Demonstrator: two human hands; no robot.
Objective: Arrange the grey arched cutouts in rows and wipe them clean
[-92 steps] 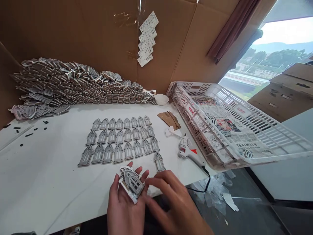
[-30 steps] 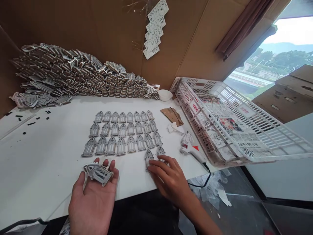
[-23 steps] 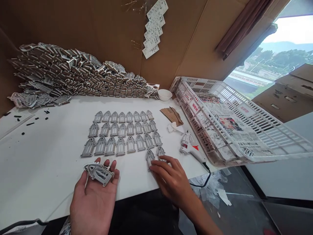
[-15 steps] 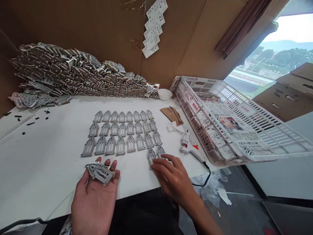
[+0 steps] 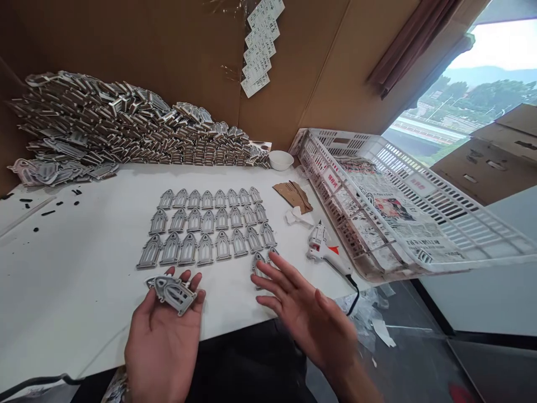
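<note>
Palm up, my left hand (image 5: pixel 165 330) holds a few small grey arched window-frame pieces (image 5: pixel 174 295), resting on its curled fingers above the table's near edge. My right hand (image 5: pixel 302 313) is open, fingers spread, with nothing in it. It hovers by two arched pieces at the right of the nearest row and partly hides them; one of these pieces (image 5: pixel 259 263) shows beyond the fingertips. Further back, several like pieces (image 5: pixel 205 249) lie in three neat rows on the white table (image 5: pixel 84 235), points facing away from me.
A large heap of the same pieces (image 5: pixel 126 123) lines the cardboard wall. A white bowl (image 5: pixel 281 160), a cardboard scrap (image 5: pixel 293 196) and a corded glue gun (image 5: pixel 325 249) sit to the right. Beyond them stands a white plastic crate (image 5: pixel 361 246) lined with newspaper. Dark bits (image 5: pixel 48 212) lie at left.
My right hand has come away from the two nearest pieces, turning and spreading its fingers. My left hand still holds its pieces. The view has shifted slightly.
</note>
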